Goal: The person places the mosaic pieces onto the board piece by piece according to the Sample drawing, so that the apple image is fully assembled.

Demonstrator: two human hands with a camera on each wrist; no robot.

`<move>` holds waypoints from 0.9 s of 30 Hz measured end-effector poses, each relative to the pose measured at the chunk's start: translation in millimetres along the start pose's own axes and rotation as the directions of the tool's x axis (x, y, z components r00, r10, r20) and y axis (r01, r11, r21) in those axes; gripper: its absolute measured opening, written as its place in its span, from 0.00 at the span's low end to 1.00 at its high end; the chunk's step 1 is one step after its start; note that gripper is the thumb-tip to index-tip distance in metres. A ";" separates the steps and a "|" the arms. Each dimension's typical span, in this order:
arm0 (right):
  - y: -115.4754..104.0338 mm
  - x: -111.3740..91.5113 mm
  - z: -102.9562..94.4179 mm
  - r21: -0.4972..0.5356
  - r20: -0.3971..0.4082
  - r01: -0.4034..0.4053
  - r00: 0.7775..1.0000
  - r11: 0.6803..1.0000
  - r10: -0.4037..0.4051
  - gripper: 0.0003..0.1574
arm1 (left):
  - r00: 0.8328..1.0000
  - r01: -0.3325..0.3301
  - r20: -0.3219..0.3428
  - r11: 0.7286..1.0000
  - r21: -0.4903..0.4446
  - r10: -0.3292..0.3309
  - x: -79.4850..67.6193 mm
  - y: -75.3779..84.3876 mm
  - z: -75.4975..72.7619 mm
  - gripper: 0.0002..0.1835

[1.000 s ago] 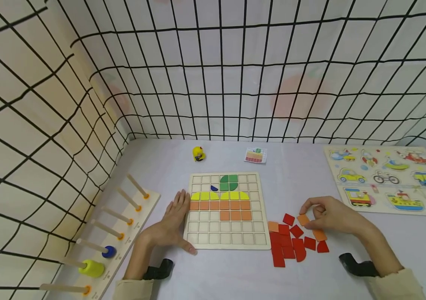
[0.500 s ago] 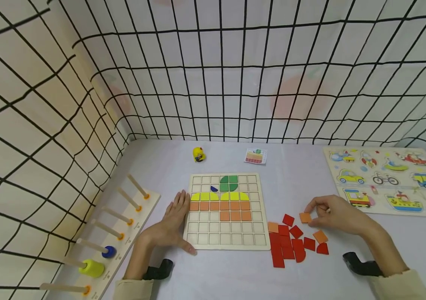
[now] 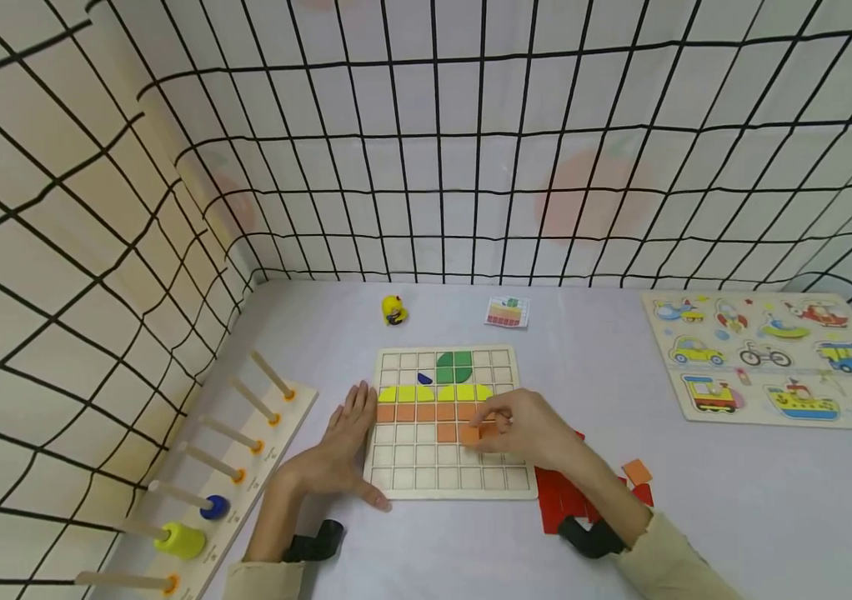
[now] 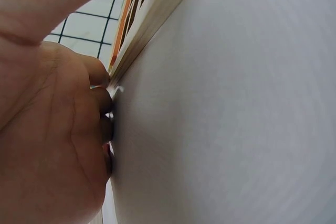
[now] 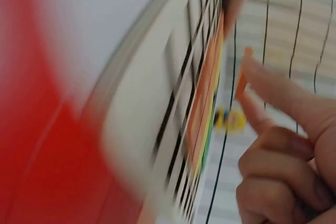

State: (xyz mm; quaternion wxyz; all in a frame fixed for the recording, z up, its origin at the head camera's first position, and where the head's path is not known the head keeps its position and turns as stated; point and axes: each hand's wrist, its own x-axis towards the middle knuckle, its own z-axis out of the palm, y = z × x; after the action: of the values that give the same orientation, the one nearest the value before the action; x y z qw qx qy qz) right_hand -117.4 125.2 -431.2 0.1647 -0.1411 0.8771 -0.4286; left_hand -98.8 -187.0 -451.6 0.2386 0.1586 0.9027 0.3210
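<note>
My left hand (image 3: 336, 462) lies flat along the left edge of a wooden grid board (image 3: 414, 479), fingers straight and thumb near its lower corner. In the left wrist view the fingers (image 4: 105, 106) touch the board's side. My right hand (image 3: 534, 429) is over the board, pinching an orange square tile (image 5: 242, 80) between thumb and finger. The right wrist view has that tile raised above the grid. Set in the board are green leaf-like tiles (image 3: 453, 367), a small blue tile (image 3: 424, 378), yellow tiles (image 3: 405, 393) and orange square tiles (image 3: 406, 412). The right hand hides part of the orange rows.
Red tiles (image 3: 552, 500) lie right of the board, partly under the right forearm, with a loose orange tile (image 3: 637, 472) beside them. A peg stand (image 3: 276, 446) is at left, a vehicle puzzle (image 3: 711, 379) at right. A yellow duck (image 3: 393, 310) and pattern card (image 3: 507, 312) sit behind the board.
My right hand has picked an orange tile from the loose pieces on the right and carried it left over the board. The left hand has stayed at the board's edge.
</note>
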 end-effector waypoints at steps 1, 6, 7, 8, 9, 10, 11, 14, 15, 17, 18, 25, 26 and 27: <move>-5.9 4.5 8.4 -0.012 -0.004 0.010 1.000 1.000 -0.010 0.14 | 1.000 0.001 -0.001 1.000 0.003 -0.001 0.0 -0.2 0.0 0.86; -27.3 22.9 38.8 -0.081 -0.047 0.029 0.998 0.996 -0.033 0.12 | 1.000 0.001 -0.006 1.000 0.006 -0.001 0.2 -1.2 0.0 0.86; -29.9 25.4 42.5 -0.096 -0.057 0.026 0.998 0.995 -0.032 0.12 | 1.000 -0.002 -0.007 1.000 0.005 0.003 0.3 -1.5 0.1 0.85; -32.1 27.3 45.3 -0.106 -0.064 0.017 0.998 0.994 -0.024 0.12 | 1.000 -0.006 -0.006 1.000 0.002 0.006 0.2 -1.5 0.1 0.85; -33.9 28.7 47.2 -0.112 -0.069 0.009 0.997 0.994 -0.017 0.13 | 1.000 -0.007 -0.005 1.000 0.003 0.007 0.2 -1.4 0.2 0.85; -35.2 29.6 48.5 -0.122 -0.078 0.002 0.997 0.993 -0.011 0.13 | 1.000 -0.008 -0.004 1.000 0.002 0.008 0.1 -1.6 0.2 0.85; -36.0 30.3 49.4 -0.127 -0.082 -0.006 0.997 0.992 -0.005 0.13 | 1.000 -0.006 -0.005 1.000 0.002 0.006 0.1 -1.8 0.3 0.85; -36.5 31.0 49.0 -0.119 -0.084 -0.019 0.996 0.993 0.009 0.13 | 1.000 -0.003 -0.006 1.000 0.003 0.003 0.9 -1.2 0.2 0.85; -36.1 31.0 48.5 -0.117 -0.082 -0.018 0.997 0.993 0.008 0.13 | 1.000 -0.002 -0.007 1.000 0.003 0.002 1.2 -0.8 0.1 0.85; -34.7 31.2 48.0 -0.112 -0.081 -0.014 0.997 0.994 0.005 0.12 | 1.000 -0.001 -0.007 1.000 0.004 0.001 1.7 -0.3 0.0 0.85; -34.2 31.2 47.7 -0.113 -0.082 -0.009 0.997 0.994 -0.001 0.11 | 1.000 -0.001 -0.006 1.000 0.006 0.001 2.0 -0.2 0.0 0.85; -31.7 33.6 49.5 -0.092 -0.085 0.016 0.996 0.996 -0.024 0.10 | 1.000 -0.012 0.000 1.000 0.004 0.012 1.7 -0.8 -0.1 0.85; -31.8 33.9 49.7 -0.087 -0.084 0.016 0.996 0.996 -0.024 0.10 | 1.000 -0.012 0.000 1.000 0.003 0.012 1.4 -0.9 -0.1 0.85; -32.0 34.1 49.8 -0.083 -0.082 0.016 0.996 0.996 -0.023 0.10 | 1.000 -0.012 0.002 1.000 0.002 0.012 1.2 -1.0 0.0 0.85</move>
State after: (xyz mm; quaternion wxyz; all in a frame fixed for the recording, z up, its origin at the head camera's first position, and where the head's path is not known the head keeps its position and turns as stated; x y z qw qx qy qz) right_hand -124.4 57.8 -440.2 0.1180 -0.1383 0.8987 -0.3991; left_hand -100.0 -187.2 -452.6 0.2372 0.1645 0.9019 0.3212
